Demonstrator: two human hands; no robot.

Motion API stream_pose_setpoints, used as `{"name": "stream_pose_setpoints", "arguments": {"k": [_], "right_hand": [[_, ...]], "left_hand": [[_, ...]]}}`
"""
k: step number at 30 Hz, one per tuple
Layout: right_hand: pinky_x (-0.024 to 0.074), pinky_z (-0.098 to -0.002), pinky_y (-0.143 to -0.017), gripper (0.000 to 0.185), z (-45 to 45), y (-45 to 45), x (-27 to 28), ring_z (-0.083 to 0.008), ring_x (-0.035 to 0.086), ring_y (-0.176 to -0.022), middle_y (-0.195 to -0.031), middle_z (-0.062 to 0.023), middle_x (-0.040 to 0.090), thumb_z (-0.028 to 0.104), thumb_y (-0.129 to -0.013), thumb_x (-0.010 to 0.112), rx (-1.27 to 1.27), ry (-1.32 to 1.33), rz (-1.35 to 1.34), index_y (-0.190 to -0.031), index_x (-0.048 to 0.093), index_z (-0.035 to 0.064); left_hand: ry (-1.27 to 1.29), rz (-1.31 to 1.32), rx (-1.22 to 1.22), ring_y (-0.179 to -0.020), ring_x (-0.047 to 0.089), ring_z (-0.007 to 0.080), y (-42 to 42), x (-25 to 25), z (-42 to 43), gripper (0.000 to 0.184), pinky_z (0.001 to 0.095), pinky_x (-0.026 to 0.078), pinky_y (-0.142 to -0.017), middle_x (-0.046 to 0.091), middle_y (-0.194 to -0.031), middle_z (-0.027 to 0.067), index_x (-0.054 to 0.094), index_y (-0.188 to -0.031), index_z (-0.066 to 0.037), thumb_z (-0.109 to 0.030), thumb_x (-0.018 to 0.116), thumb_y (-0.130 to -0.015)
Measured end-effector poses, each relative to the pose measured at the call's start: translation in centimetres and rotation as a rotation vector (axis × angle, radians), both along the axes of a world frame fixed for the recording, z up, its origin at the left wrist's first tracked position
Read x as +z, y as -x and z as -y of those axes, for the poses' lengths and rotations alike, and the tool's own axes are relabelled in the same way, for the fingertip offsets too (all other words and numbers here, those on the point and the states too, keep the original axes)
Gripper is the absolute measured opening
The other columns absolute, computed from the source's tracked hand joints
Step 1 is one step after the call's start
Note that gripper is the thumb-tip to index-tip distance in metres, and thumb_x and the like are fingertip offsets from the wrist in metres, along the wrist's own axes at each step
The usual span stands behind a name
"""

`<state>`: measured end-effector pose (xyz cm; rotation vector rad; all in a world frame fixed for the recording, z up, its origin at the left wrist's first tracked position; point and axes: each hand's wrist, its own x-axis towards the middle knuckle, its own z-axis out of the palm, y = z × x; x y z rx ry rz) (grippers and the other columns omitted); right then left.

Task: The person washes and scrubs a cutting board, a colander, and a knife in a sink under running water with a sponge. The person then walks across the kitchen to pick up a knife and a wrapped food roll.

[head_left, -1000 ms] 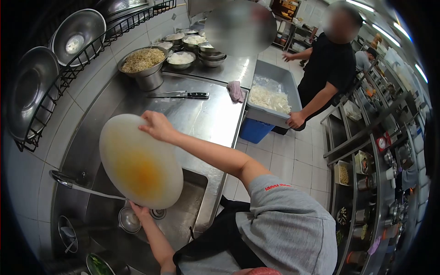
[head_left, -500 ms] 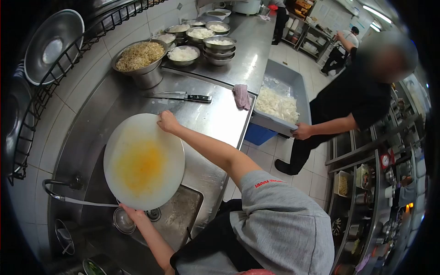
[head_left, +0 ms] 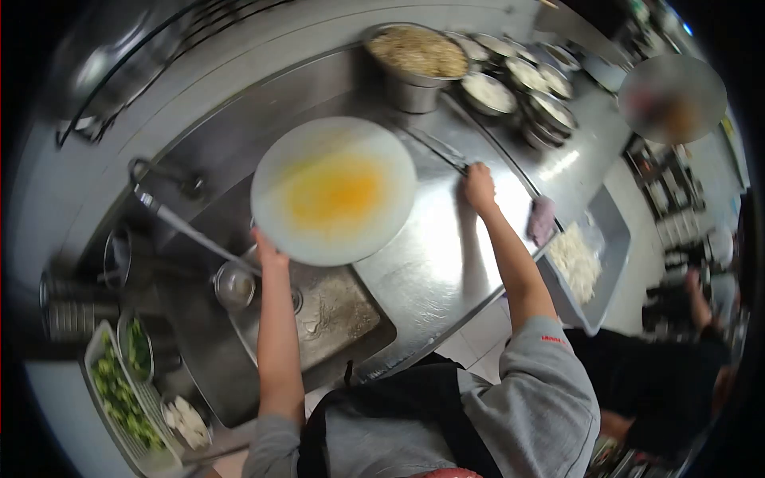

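Observation:
A round white cutting board (head_left: 333, 191) with a yellow-orange stain is raised over the sink and the steel counter. My left hand (head_left: 271, 252) grips its lower left edge, with the fingers partly hidden beneath it. My right hand (head_left: 480, 188) is closed around the handle of a knife (head_left: 434, 146) on the steel counter, and the blade points toward the back wall. The handle is mostly covered by my fingers. Below the board, the sink (head_left: 339, 319) shows its drain, and a small metal strainer (head_left: 235, 285) hangs by the hose end.
Bean sprouts fill a steel bowl (head_left: 418, 52) at the back, near several rice bowls (head_left: 489, 94). A pink cloth (head_left: 541, 221) lies at the counter's edge beside a grey tub (head_left: 610, 263) of white food. A faucet (head_left: 163, 211) and a basket of greens (head_left: 127, 394) are left. A person (head_left: 649, 374) stands right.
My right hand has left the cutting board and moved onto the knife handle. My left hand still holds the board. The camera view has turned, and the other person appears lower right.

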<state>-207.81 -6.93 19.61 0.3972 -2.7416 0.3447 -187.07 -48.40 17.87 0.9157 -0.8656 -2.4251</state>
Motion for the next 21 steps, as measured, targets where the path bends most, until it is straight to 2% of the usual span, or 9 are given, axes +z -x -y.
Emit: {"name": "stream_pose_setpoints", "arguments": {"k": [2, 4, 5, 8, 11, 14, 15, 19, 21], "right_hand": [[0.0441, -0.0425, -0.075, 0.011, -0.1, -0.8, 0.3, -0.0339, 0.051, -0.089, -0.091, -0.018, 0.052, 0.006, -0.075, 0.049, 0.004, -0.083, -0.025, -0.083, 0.051, -0.0009], [0.0443, -0.048, -0.069, 0.01, -0.1, -1.2, 0.5, -0.039, 0.055, -0.077, -0.083, -0.0211, 0.055, 0.006, -0.077, 0.047, -0.024, -0.032, 0.048, -0.082, 0.051, -0.0013], [0.0408, -0.0489, -0.071, 0.015, 0.9, -3.3, 2.8, -0.0399, 0.052, -0.08, -0.084, -0.0237, 0.054, 0.011, -0.078, 0.047, -0.12, 0.065, 0.259, -0.084, 0.049, -0.0023], [0.0401, -0.0461, -0.073, 0.013, -1.7, -5.8, 1.0, -0.0425, 0.051, -0.083, -0.087, -0.0247, 0.052, 0.01, -0.082, 0.047, 0.106, 0.092, 0.07, -0.087, 0.045, -0.002], [0.0397, -0.0448, -0.068, 0.018, -1.5, -9.5, 3.5, -0.0402, 0.052, -0.076, -0.078, -0.0224, 0.053, 0.012, -0.085, 0.048, 0.17, 0.197, 0.06, -0.095, 0.045, -0.0027], [0.0416, -0.0395, -0.056, 0.02, 3.1, -14.7, 12.7, -0.0297, 0.053, -0.059, -0.062, -0.0151, 0.05, 0.014, -0.086, 0.051, 0.182, 0.224, 0.304, -0.098, 0.045, -0.0001], [0.0396, -0.0341, -0.048, 0.021, 3.8, -15.2, 14.1, -0.021, 0.051, -0.051, -0.06, -0.0112, 0.049, 0.014, -0.085, 0.053, 0.282, 0.179, 0.292, -0.099, 0.045, 0.0017], [0.0394, -0.0322, -0.043, 0.017, 11.8, -19.4, 20.7, -0.0196, 0.05, -0.043, -0.056, -0.0102, 0.05, 0.011, -0.085, 0.051, 0.398, 0.185, 0.566, -0.098, 0.048, 0.0002], [0.0416, -0.0329, -0.044, 0.015, 15.8, -20.5, 21.6, -0.0209, 0.053, -0.044, -0.055, -0.0113, 0.052, 0.011, -0.085, 0.05, 0.567, -0.035, 0.68, -0.091, 0.052, -0.0021]], "left_hand": [[-0.057, -0.108, -0.013, -0.107, 0.049, 0.025, -0.8, -0.9, 1.9, 0.049, 0.041, 0.04, -0.091, 0.052, -0.117, 0.0102, 0.043, -0.121, -0.008, -0.045, 0.032, -0.091], [-0.135, 0.253, 0.16, -0.113, 0.045, 0.0267, -1.8, -0.7, 4.7, 0.043, 0.04, 0.036, -0.095, 0.048, -0.123, 0.0115, 0.043, -0.124, -0.009, -0.037, 0.037, -0.091], [-0.143, 0.205, 0.162, -0.103, 0.05, 0.0246, -2.2, -3.0, 7.2, 0.035, 0.0396, 0.041, -0.088, 0.052, -0.114, 0.0112, 0.046, -0.118, -0.008, -0.027, 0.041, -0.09], [-0.072, 0.126, 0.06, -0.091, 0.058, 0.0227, -4.6, -4.6, 10.8, 0.024, 0.036, 0.05, -0.078, 0.057, -0.101, 0.0134, 0.05, -0.108, -0.002, -0.001, 0.047, -0.083], [-0.019, 0.095, 0.097, -0.083, 0.061, 0.023, -5.1, -2.9, 11.6, 0.023, 0.0319, 0.054, -0.074, 0.058, -0.095, 0.0152, 0.052, -0.101, 0.004, 0.008, 0.043, -0.08], [0.107, 0.188, 0.021, -0.078, 0.062, 0.0244, -5.6, 0.5, 12.1, 0.023, 0.0311, 0.055, -0.072, 0.059, -0.09, 0.0164, 0.054, -0.093, 0.007, 0.014, 0.039, -0.076], [0.158, 0.149, -0.041, -0.076, 0.063, 0.0247, -6.4, 1.5, 12.3, 0.022, 0.0316, 0.055, -0.072, 0.06, -0.086, 0.016, 0.055, -0.09, 0.008, 0.014, 0.04, -0.075], [0.359, 0.045, -0.211, -0.081, 0.063, 0.0247, -8.8, 5.9, 12.8, 0.021, 0.0316, 0.053, -0.073, 0.061, -0.088, 0.0164, 0.055, -0.097, 0.009, 0.008, 0.045, -0.078], [0.387, 0.022, -0.231, -0.085, 0.062, 0.0244, -9.3, 7.5, 13.4, 0.022, 0.0306, 0.053, -0.075, 0.06, -0.092, 0.0176, 0.054, -0.1, 0.01, 0.007, 0.047, -0.08]]}}
